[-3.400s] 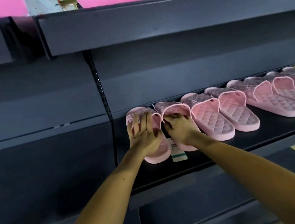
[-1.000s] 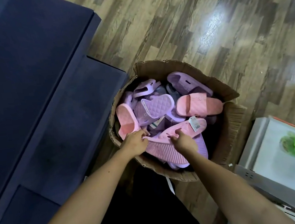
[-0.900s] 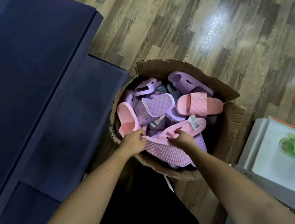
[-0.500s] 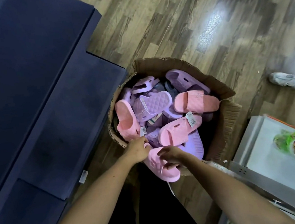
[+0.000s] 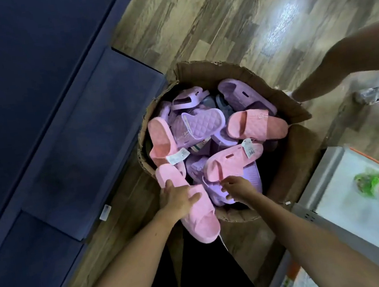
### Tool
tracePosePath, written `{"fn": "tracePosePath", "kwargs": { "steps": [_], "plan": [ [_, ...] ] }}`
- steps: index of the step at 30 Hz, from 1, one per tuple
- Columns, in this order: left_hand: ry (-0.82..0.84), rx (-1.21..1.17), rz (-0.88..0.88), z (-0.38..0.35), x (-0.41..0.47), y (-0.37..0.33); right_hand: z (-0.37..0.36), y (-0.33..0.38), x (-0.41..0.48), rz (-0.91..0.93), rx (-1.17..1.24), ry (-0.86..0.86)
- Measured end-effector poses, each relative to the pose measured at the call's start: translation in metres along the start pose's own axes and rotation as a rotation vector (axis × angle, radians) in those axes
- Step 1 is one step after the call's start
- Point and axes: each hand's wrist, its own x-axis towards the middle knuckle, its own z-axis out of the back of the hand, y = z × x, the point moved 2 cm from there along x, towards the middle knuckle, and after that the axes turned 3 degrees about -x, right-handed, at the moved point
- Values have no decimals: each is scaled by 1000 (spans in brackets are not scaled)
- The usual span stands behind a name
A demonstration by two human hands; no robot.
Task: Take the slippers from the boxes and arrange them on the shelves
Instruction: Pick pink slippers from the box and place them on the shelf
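Note:
An open cardboard box [image 5: 303, 154] on the floor holds several pink and purple slippers. My left hand [image 5: 178, 200] grips a pink slipper [image 5: 200, 220] that hangs over the box's near rim. My right hand [image 5: 237, 188] is inside the box with curled fingers, pinching what looks like a thin string by a purple slipper [image 5: 218, 194]. Another pink slipper with a tag [image 5: 230, 160] lies just beyond my right hand. The dark shelf unit [image 5: 38, 113] runs along the left.
Another person's leg [image 5: 340, 64] and shoe [image 5: 376, 96] stand on the wooden floor right of the box. A white printed box [image 5: 361, 206] sits at the right, close to the cardboard box. A small tag [image 5: 104, 212] lies by the shelf base.
I turned from the shelf to the box. My left hand has drawn the pink slipper out over the rim, my right hand let go and went back in. Someone stepped in at right.

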Motion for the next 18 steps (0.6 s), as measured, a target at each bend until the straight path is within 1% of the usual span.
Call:
{"fn": "tracePosePath", "kwargs": {
  "steps": [4, 8, 11, 15, 18],
  "plan": [
    [-61, 89, 58, 46, -30, 38, 8, 40, -13, 91, -136, 30],
    [-36, 137, 61, 82, -53, 65, 0, 83, -17, 235, -346, 36],
    [-27, 185, 31, 91, -71, 78, -16, 109, -14, 361, -548, 31],
    [-99, 112, 16, 97, -99, 98, -40, 147, -13, 563, -742, 2],
    [-116, 101, -26, 94, -114, 113, -65, 169, -11, 680, -985, -1]
  ]
}}
